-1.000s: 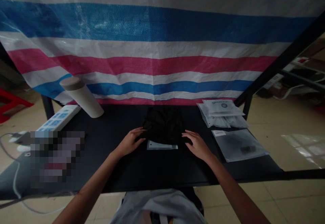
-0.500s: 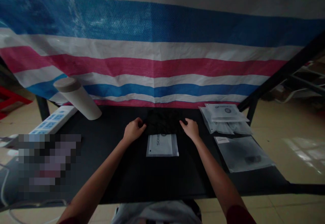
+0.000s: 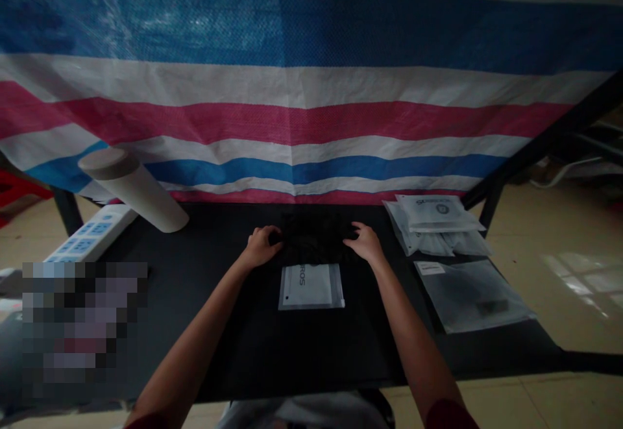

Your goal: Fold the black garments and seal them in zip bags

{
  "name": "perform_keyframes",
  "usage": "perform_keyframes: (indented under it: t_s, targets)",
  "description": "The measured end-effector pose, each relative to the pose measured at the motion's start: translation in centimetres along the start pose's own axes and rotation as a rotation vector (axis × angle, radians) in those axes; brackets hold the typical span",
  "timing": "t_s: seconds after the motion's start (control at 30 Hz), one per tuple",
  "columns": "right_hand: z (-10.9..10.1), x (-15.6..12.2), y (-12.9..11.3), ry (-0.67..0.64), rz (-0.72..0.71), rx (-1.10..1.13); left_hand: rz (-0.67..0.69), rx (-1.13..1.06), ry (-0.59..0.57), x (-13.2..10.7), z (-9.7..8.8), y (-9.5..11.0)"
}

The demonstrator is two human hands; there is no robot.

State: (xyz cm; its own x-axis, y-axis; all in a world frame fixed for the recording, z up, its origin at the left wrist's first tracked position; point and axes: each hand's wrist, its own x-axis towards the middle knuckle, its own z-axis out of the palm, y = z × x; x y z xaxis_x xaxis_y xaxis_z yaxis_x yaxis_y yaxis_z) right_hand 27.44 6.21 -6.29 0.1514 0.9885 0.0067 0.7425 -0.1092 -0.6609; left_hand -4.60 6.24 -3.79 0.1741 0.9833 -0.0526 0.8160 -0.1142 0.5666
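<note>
A dark, soft black piece of cloth (image 3: 314,239) lies at the middle of the black table, its exact kind lost in the dim light. My left hand (image 3: 263,245) pinches its left edge between thumb and fingers. At the opposite edge, my right hand (image 3: 365,243) grips the cloth the same way. Just in front of it lies a small clear zip bag (image 3: 311,291) with printed lettering; the cloth covers its far end.
To the right lie a pile of printed zip bags (image 3: 438,215) and a larger frosted bag (image 3: 472,302) with a white label. A white bottle (image 3: 141,189), a power strip (image 3: 87,237) and a blurred-out item (image 3: 87,318) occupy the left. Striped sheeting (image 3: 302,85) hangs behind the black table (image 3: 311,351).
The camera view has shifted slightly. Both hands stay at the cloth's sides, and its near edge covers a little more of the zip bag's lettering.
</note>
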Motion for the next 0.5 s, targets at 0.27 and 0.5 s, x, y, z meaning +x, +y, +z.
perform_keyframes:
  t_s: [0.27,0.5]
  targets:
    - [-0.1,-0.1,1.4,-0.075,0.083,0.549,0.189,-0.546,0.021,-0.8,0.6,-0.7]
    - [-0.6,-1.1,0.4,-0.175,0.073,0.786,0.414,-0.590,0.049,-1.1,0.7,-0.6]
